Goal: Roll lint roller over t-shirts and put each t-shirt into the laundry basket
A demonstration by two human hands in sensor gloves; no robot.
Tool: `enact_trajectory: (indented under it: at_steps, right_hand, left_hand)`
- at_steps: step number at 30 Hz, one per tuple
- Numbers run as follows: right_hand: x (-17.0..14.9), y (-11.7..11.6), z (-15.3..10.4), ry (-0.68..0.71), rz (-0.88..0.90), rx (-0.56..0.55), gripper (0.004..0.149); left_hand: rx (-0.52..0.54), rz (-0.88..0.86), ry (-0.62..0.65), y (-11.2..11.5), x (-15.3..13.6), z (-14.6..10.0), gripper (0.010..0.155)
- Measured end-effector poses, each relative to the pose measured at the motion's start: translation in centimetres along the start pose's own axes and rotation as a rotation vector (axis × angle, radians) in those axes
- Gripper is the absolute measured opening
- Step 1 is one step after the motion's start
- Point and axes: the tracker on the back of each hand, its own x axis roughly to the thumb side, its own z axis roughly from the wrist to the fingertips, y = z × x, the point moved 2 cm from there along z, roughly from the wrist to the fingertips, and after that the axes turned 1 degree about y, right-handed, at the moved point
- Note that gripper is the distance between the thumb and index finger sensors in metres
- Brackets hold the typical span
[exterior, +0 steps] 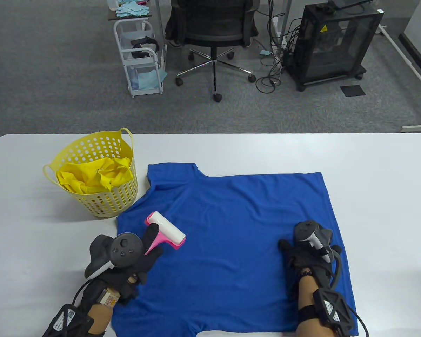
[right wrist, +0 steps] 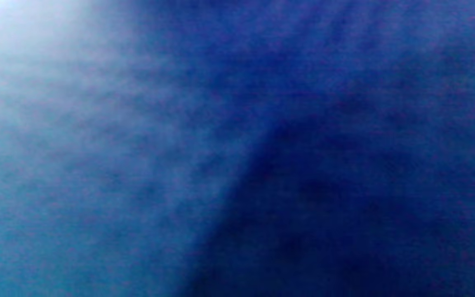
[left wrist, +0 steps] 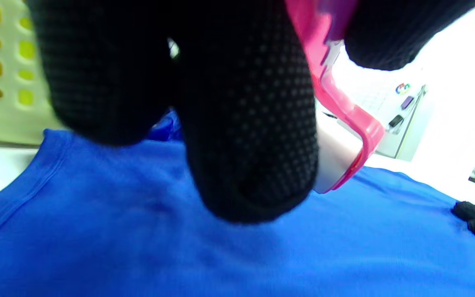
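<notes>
A blue t-shirt point(exterior: 231, 238) lies spread flat on the white table point(exterior: 372, 158). My left hand point(exterior: 145, 251) grips the pink handle of a lint roller point(exterior: 166, 231), whose white roll rests on the shirt's left part. From the left wrist, my gloved fingers point(left wrist: 245, 123) curl round the pink lint roller point(left wrist: 344, 119) just above the blue t-shirt point(left wrist: 138, 247). My right hand point(exterior: 294, 251) lies on the shirt's right side; its fingers are hidden under the tracker. The right wrist view is filled with blurred blue t-shirt point(right wrist: 179, 165) cloth.
A yellow laundry basket point(exterior: 101, 203) stands at the table's left, touching the shirt's sleeve, with a yellow t-shirt point(exterior: 94, 175) inside. Beyond the table are an office chair point(exterior: 212, 31), a white cart point(exterior: 140, 59) and a black cabinet point(exterior: 333, 42) on the floor.
</notes>
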Motion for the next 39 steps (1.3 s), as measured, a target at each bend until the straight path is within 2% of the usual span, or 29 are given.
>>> enact_trajectory:
  at_steps: [3,6,9,12,14,16,18,22,24,27,30,33,39]
  right_hand:
    - [0.0,0.0,0.1,0.005,0.001,0.002,0.080]
    - [0.0,-0.1,0.1,0.006,0.000,0.003,0.080]
    - [0.1,-0.1,0.0,0.008,0.001,0.006,0.080]
    - [0.1,-0.1,0.1,0.011,-0.001,0.007,0.080]
    - [0.1,-0.1,0.1,0.013,0.000,0.008,0.080]
    - [0.1,-0.1,0.1,0.014,-0.004,0.009,0.080]
    - [0.2,-0.2,0.1,0.011,-0.009,0.010,0.080]
    - [0.3,-0.2,0.0,0.012,-0.012,0.013,0.080]
    - [0.3,-0.2,0.0,0.012,-0.012,0.014,0.079]
    - [0.3,-0.2,0.0,0.012,-0.012,0.015,0.079]
    - [0.3,-0.2,0.0,0.010,-0.016,0.014,0.080]
    - [0.3,-0.2,0.0,0.009,-0.016,0.015,0.080]
    - [0.3,-0.2,0.0,0.009,-0.015,0.015,0.080]
  left_hand:
    - [-0.073,0.040,-0.022,1.3,0.9,-0.5,0.062]
    - [-0.107,0.123,-0.042,2.7,1.5,0.3,0.061]
    - [-0.129,0.174,-0.093,3.8,1.6,2.8,0.062]
    - [-0.133,0.123,-0.189,4.8,0.9,6.6,0.063]
    - [-0.181,0.082,-0.284,5.7,0.5,9.2,0.064]
    - [-0.147,0.083,-0.317,6.1,0.9,11.4,0.064]
    - [-0.128,0.162,-0.354,6.2,1.8,13.8,0.064]
    - [-0.128,0.273,-0.396,6.5,3.0,16.2,0.065]
    - [-0.135,0.283,-0.413,6.5,3.2,16.5,0.065]
    - [-0.135,0.389,-0.386,6.6,3.6,16.1,0.065]
    - [-0.157,0.440,-0.313,6.6,3.7,14.5,0.066]
    - [-0.173,0.385,-0.241,6.3,3.1,11.4,0.067]
    - [-0.202,0.324,-0.069,5.7,1.2,1.8,0.067]
